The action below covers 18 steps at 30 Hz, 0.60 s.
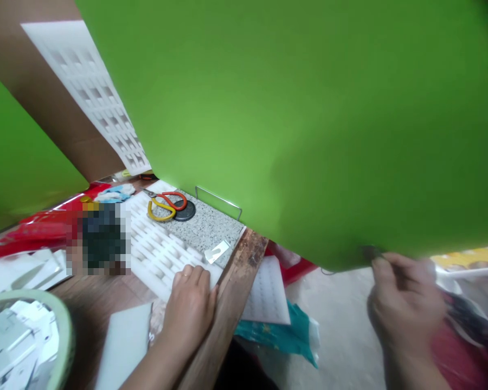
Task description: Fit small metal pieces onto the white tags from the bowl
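My left hand (189, 306) lies on the near edge of a white foam grid tray (158, 249) on the wooden table, fingers curled together over the tray's rim. My right hand (402, 303) is out past the table edge, blurred, its fingers pinched on the lower edge of a large green sheet (309, 124) that fills most of the view. A small white plastic piece (217, 252) lies on the granite slab (211, 225) just beyond my left hand.
Scissors with one red and one yellow handle (166, 205) lie on a dark disc on the slab. A green bowl of white pieces (20, 341) sits at the near left. Red plastic (36, 230), a teal bag (284, 333) and another foam sheet (87, 86) surround the table.
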Motion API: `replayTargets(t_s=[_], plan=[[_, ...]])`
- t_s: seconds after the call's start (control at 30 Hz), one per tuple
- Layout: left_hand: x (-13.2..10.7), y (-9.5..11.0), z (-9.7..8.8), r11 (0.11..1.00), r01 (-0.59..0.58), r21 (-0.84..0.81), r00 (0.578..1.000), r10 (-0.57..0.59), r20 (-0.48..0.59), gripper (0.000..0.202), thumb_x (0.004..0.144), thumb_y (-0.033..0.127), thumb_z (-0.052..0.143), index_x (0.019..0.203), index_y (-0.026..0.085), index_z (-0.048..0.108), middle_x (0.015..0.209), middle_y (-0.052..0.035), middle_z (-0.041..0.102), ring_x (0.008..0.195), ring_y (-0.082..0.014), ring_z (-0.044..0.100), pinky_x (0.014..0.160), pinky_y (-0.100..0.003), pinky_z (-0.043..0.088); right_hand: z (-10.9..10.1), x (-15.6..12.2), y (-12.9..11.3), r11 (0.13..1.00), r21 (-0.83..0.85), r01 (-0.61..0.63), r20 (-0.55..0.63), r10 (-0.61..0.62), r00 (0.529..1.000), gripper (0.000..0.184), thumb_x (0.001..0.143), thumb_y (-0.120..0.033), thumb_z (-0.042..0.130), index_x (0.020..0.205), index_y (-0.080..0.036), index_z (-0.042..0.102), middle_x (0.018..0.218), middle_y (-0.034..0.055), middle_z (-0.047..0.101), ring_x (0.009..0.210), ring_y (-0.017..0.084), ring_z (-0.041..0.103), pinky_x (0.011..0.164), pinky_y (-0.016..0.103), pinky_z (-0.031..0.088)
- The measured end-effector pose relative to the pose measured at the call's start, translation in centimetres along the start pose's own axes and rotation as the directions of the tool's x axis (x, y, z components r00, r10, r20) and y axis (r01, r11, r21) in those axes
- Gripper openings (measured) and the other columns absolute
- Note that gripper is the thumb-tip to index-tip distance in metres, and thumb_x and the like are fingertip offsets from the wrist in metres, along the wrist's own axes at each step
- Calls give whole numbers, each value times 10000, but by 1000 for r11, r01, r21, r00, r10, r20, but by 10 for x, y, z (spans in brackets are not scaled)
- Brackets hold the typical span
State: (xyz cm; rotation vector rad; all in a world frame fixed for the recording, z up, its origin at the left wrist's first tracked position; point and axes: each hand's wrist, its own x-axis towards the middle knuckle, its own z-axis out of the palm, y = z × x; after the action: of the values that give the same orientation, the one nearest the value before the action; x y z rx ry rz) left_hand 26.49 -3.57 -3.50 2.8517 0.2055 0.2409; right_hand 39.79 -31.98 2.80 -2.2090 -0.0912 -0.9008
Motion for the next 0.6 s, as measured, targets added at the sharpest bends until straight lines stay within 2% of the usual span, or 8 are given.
replayTargets(t_s=[0.27, 0.4, 0.6], plan=[[2, 4, 2, 999, 50, -16, 999, -50, -11, 158, 896, 190, 470, 783, 162, 578, 849, -98, 581, 866, -295, 487, 783, -433, 402, -5, 3, -2, 998, -10, -58, 76, 58, 995, 310, 787, -470, 568, 864, -174, 618, 772, 32, 509, 704, 189, 514, 641, 354, 432], [1, 3, 3, 997, 51, -55, 999, -52, -12, 159, 891, 174, 470, 782, 161, 585, 854, -93, 585, 867, -286, 491, 783, -422, 405, 0, 4, -4, 995, -20, -95, 17, 95, 995, 255, 742, -424, 597, 830, -184, 613, 751, 38, 499, 684, 191, 497, 625, 362, 425], [2, 4, 2, 993, 98, -69, 995, -99, -9, 166, 882, 183, 465, 788, 155, 599, 861, -110, 595, 866, -296, 499, 785, -441, 408, 3, -1, -10, 995, -4, -103, -47, 103, 994, 272, 732, -442, 594, 824, -187, 604, 754, 43, 506, 642, 186, 482, 633, 397, 441]])
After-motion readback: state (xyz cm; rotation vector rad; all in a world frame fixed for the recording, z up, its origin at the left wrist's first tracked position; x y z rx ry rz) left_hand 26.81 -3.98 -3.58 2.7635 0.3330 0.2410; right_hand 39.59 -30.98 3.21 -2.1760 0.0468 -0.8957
